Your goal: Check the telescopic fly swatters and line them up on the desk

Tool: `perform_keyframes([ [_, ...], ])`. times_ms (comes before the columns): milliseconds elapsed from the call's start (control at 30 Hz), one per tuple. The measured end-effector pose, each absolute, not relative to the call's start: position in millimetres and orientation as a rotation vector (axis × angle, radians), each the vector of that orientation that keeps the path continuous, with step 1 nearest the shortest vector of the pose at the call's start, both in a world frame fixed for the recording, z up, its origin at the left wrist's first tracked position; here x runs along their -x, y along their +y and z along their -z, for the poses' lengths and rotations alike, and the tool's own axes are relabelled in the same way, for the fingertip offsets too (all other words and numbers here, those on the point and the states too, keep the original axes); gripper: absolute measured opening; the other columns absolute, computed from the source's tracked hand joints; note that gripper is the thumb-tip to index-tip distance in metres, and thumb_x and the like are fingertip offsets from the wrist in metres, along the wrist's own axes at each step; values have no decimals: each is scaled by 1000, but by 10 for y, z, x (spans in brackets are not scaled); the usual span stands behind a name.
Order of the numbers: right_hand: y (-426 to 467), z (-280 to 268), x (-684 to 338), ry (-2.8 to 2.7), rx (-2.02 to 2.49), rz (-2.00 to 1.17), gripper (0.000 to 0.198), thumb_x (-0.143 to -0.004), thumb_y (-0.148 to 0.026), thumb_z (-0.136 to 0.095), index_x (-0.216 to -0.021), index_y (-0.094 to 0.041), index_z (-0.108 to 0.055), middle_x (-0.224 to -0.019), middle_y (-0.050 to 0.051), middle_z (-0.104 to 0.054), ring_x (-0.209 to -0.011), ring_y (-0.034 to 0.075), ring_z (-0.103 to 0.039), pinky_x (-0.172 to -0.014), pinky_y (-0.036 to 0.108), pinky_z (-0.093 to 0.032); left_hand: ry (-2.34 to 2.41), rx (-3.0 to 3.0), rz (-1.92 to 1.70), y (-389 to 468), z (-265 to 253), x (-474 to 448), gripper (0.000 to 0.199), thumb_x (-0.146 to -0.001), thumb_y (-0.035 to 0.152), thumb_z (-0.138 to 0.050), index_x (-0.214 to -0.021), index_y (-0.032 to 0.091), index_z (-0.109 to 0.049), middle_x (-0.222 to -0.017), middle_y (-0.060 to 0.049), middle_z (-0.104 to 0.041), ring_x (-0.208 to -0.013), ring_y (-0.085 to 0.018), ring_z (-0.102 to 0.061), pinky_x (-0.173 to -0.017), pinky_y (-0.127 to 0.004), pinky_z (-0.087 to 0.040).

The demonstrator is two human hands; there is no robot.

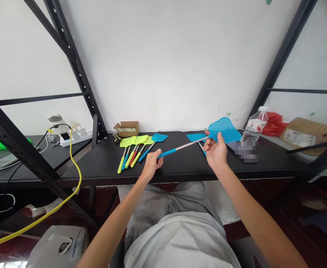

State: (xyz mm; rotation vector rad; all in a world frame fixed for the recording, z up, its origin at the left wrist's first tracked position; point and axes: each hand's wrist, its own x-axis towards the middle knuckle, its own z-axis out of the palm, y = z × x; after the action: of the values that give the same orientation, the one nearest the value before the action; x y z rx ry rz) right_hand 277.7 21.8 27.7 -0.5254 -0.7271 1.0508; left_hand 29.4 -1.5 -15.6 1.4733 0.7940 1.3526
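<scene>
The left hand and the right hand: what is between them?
In the head view, a blue swatter spans them: blue handle from the left hand, then silvery rod to the right hand.

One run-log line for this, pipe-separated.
blue swatter: held two-handed | left hand: on handle | right hand: by mesh head | black tabletop: more swatters

A white wall (163, 67) rises behind a black tabletop (185, 163) between black metal posts (75, 61), above a dark-red floor (283, 216).

Plastic swatter head (224, 129), shiny metal shaft (191, 143), smooth matt tabletop (180, 165)
</scene>
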Motion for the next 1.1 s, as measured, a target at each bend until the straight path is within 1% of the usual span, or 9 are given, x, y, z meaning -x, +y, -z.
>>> perform_keyframes([
  [133, 252, -336, -2851, -747, 540, -952, 50, -81, -63, -60, -85, -14, -70, -54, -4, -48, -43, 7, -40, -41, 23, -32, 913, -1772, -1169, -119, 117, -340, 53, -94, 56, -38, -56, 20, -30, -52, 5, -27, -48, -8, -23, -50, -26, -16],
  [267, 297, -334, -2902, -770, 563, -852, 53, -79, -65, -60, -80, -14, -71, -50, -3, -47, -43, 7, -42, -40, 22, -33, 1135, -2292, -895, -226, 114, -423, 56, -90, 59, -47, -54, 19, -30, -54, 5, -25, -53, -9, -19, -54, -27, -15],
  [367, 322, -306, -2944, -846, 599, -788, 54, -81, -65, -59, -80, -13, -72, -49, -2, -50, -42, 7, -43, -40, 22, -33, 1263, -2457, -804, -246, 124, -460, 58, -92, 58, -42, -52, 18, -31, -53, 5, -23, -53, -10, -17, -55, -28, -14],
  [567, 303, -299, -2920, -890, 578, -789, 52, -84, -62, -57, -85, -12, -73, -47, -2, -49, -42, 8, -42, -41, 23, -33, 1342, -2513, -777, -222, 132, -461, 58, -94, 58, -37, -51, 19, -34, -55, 4, -23, -54, -11, -15, -55, -28, -14],
  [867, 275, -324, -2869, -879, 562, -788, 52, -83, -63, -57, -85, -13, -73, -45, -4, -46, -40, 8, -41, -41, 24, -33, 1322, -2510, -765, -208, 145, -453, 55, -94, 58, -36, -57, 19, -27, -55, 4, -24, -54, -12, -17, -55, -28, -15],
  [1100, 251, -327, -2828, -873, 534, -791, 52, -83, -63, -57, -84, -13, -72, -42, -5, -44, -39, 9, -40, -42, 24, -33, 1315, -2494, -773, -199, 149, -443, 55, -94, 56, -38, -55, 18, -28, -57, 4, -23, -55, -11, -17, -56, -28, -15],
])
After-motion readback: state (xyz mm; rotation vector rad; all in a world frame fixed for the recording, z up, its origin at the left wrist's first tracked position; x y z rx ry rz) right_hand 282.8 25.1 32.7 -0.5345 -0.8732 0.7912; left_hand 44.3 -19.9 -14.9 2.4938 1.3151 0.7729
